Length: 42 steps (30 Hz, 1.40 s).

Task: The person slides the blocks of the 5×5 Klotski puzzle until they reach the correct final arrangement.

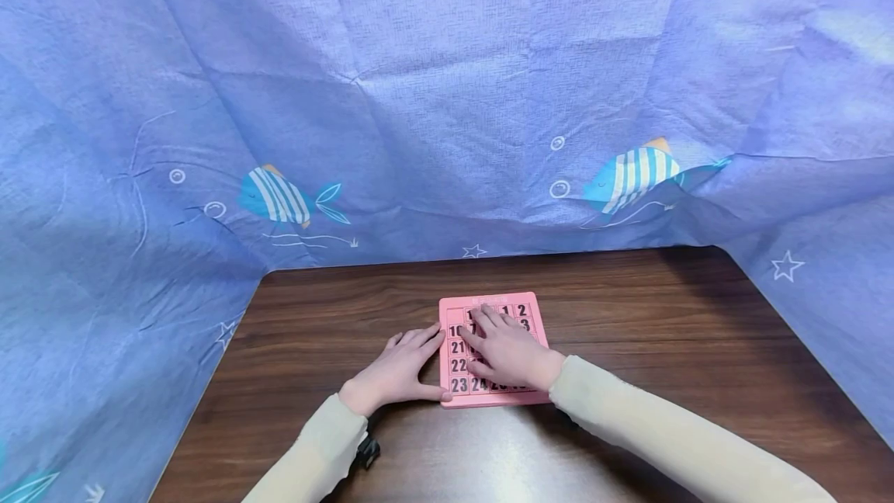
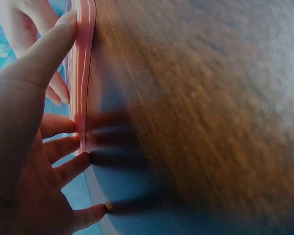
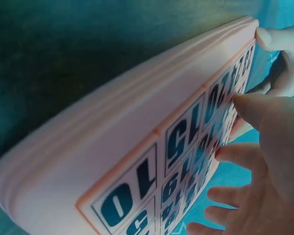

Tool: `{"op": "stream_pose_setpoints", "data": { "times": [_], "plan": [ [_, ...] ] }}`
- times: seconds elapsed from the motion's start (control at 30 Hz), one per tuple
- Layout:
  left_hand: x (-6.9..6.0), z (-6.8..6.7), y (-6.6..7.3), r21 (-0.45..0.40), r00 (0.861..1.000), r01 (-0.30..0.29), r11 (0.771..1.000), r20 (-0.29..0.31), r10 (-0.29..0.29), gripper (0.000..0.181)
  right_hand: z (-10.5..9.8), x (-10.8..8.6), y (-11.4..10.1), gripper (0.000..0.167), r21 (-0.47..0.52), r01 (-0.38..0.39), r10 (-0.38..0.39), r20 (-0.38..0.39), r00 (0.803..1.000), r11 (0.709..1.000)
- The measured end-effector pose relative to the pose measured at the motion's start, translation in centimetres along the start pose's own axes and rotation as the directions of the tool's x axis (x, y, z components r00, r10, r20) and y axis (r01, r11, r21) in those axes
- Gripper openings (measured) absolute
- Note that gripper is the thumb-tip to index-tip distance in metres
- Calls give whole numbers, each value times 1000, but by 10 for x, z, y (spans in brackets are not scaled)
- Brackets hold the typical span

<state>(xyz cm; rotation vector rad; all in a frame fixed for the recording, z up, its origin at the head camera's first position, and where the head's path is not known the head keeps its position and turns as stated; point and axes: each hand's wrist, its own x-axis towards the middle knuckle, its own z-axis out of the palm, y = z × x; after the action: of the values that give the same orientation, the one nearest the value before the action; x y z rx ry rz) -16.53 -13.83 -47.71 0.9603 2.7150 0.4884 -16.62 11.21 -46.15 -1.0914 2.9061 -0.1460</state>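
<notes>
One pink sliding number puzzle [image 1: 479, 385] lies flat on a wood-grain surface [image 1: 314, 317], its left side braced by a person's left grip [image 1: 400, 371], in front of a blue cloth [image 1: 447, 115] printed with striped fish. The left grip is unclenched, thumb at the near corner and fingertips set along the edge, clasping nothing; the right grip [image 1: 511, 349], likewise unclenched, spreads across the numbered tiles [image 1: 458, 365] with fingertips touching down among them. Any upset from here would probably begin with that one-sided bracing: a firm push toward the right could send the whole puzzle skidding, since no finger is seen backing its right side and the surface looks glossy. Spread fingers pose a second risk, as contact with several tiles at once might drag a neighbour along or press one askew until it binds against its row. At the upper left corner a blank cell [image 1: 455, 314] appears to offer the only visible room to slide, so force aimed elsewhere could simply jam. The right grip also hides much of the middle rows in the head view, which makes a misjudged number easy, and how loosely the tiles fit cannot be told
</notes>
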Motion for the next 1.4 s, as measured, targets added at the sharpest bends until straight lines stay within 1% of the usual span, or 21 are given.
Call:
{"op": "stream_pose_setpoints", "data": {
  "times": [0.07,0.13,0.23,0.33,0.6,0.73,0.83,0.97,1.03,1.1,1.2,1.27,1.4],
  "plan": [
    [0,0,0,-5,1000,1,1000,1,-1,100,1,0,0,55,3,-33,33,-12,999,999],
    [0,0,0,-8,1000,1,1000,1,-1,100,2,0,0,56,16,-81,82,-44,996,997],
    [0,1,0,-3,1000,1,1000,3,-1,101,3,1,2,57,40,-164,167,-83,983,986],
    [-1,2,0,2,1000,5,1000,7,-5,101,6,2,2,61,73,-214,219,-74,973,974],
    [0,-1,2,-10,1000,12,1000,4,-12,99,13,14,-5,69,101,-225,230,-40,972,969],
    [1,1,2,-4,1000,9,1000,4,-9,100,9,18,-12,72,91,-236,237,8,972,967],
    [1,1,2,-3,1000,11,1000,8,-11,99,6,17,-14,74,84,-248,247,27,969,965],
    [0,0,2,-2,1000,12,1000,12,-12,99,5,9,-13,75,76,-277,279,-14,960,958],
    [0,0,2,-3,1000,13,1000,11,-13,100,5,4,-12,76,62,-297,300,-35,953,953],
    [0,-1,2,-4,1000,14,1000,9,-14,100,6,-1,-11,76,41,-304,306,-51,951,952],
    [0,-2,1,-4,1000,18,1000,6,-18,101,6,-4,-9,75,13,-296,296,-60,953,955],
    [1,-1,0,-5,1000,19,1000,6,-19,101,7,-4,-8,74,12,-283,283,-60,957,959],
    [1,0,-1,-6,1000,17,1000,8,-17,101,9,-1,-10,75,44,-277,278,-41,960,960]
  ]
}}
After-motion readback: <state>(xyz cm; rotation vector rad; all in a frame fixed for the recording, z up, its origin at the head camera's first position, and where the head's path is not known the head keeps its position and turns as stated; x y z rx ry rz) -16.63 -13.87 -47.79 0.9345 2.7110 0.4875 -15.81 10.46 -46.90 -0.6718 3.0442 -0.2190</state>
